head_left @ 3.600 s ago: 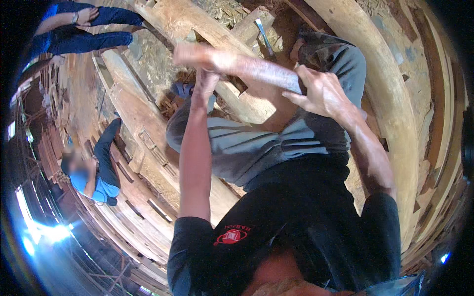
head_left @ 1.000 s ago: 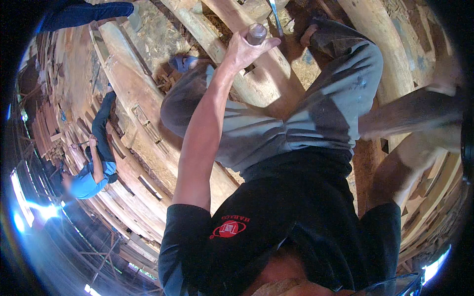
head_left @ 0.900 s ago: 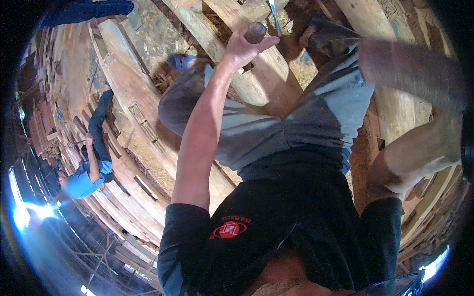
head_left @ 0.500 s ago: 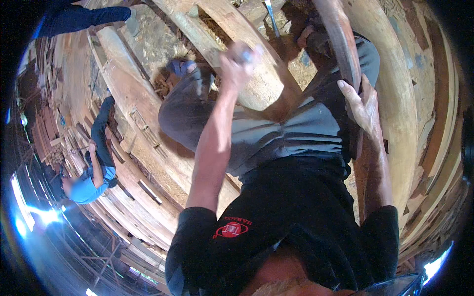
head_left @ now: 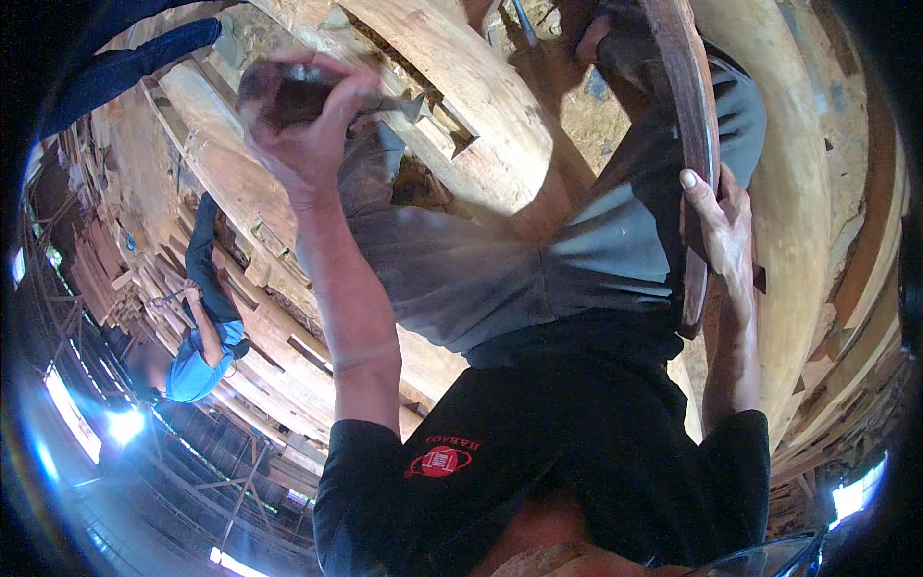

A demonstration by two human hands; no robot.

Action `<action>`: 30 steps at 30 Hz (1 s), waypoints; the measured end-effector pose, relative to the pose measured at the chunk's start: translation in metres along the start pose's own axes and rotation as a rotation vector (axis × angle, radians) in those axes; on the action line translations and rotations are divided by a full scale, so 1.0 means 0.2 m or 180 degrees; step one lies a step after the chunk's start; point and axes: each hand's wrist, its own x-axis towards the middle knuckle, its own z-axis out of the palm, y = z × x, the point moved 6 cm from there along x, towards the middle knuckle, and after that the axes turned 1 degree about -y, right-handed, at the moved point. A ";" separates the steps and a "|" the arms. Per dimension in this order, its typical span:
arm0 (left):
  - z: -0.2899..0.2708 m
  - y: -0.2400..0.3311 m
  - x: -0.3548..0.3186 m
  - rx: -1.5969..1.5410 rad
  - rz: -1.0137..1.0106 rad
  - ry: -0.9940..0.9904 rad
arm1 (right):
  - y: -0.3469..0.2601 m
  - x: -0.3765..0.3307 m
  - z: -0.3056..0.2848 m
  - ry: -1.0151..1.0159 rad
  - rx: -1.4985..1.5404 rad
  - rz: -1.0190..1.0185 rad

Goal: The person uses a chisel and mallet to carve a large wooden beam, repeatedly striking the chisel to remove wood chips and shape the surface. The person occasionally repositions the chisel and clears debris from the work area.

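My left hand (head_left: 312, 125) is raised at the upper left, closed round a chisel-like tool. Its thin metal shaft ends in a flared blade (head_left: 413, 108), which points right over a pale timber beam (head_left: 500, 144); the dark handle is blurred and partly hidden by my fingers. A long slot (head_left: 447, 120) is cut in that beam, which lies between my legs. On the right, my right hand (head_left: 719, 216) grips the lower part of a long, narrow, slightly curved wooden bar (head_left: 700, 125). Thumb in front, fingers behind, it holds the bar beside my thigh.
A thick pale log (head_left: 788, 212) runs along my right side. Another notched beam (head_left: 245, 207) lies to the left. At the top stands a narrow blue-handled tool (head_left: 524, 21). A person in blue (head_left: 207, 361) works far left; another person's leg (head_left: 144, 62) shows upper left.
My left hand has swung left and up from over the beam, and the flared blade now shows. My right hand keeps its grip on the bar; the whole view has shifted slightly.
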 end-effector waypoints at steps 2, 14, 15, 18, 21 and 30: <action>0.00 -0.01 0.00 -0.0748 0.0273 0.0226 | -0.02 0.02 0.02 0.0074 0.0008 -0.0125; 0.24 -0.16 0.01 -0.1466 -0.0569 0.0426 | -0.20 0.03 0.01 0.0456 0.0634 -0.0736; 0.26 -0.16 0.01 -0.1511 -0.0660 0.0424 | -0.25 0.03 0.00 0.0434 0.0778 -0.0886; 0.27 -0.14 -0.02 -0.1359 -0.0658 0.0417 | -0.39 0.03 -0.05 0.0231 0.1003 -0.1460; 0.31 -0.13 -0.05 -0.1159 -0.0659 0.0133 | -0.65 -0.02 -0.09 0.0368 0.0326 -0.2220; 0.34 -0.04 -0.10 -0.0370 -0.1070 -0.0020 | -0.87 -0.17 0.00 -0.0271 -0.0002 -0.3153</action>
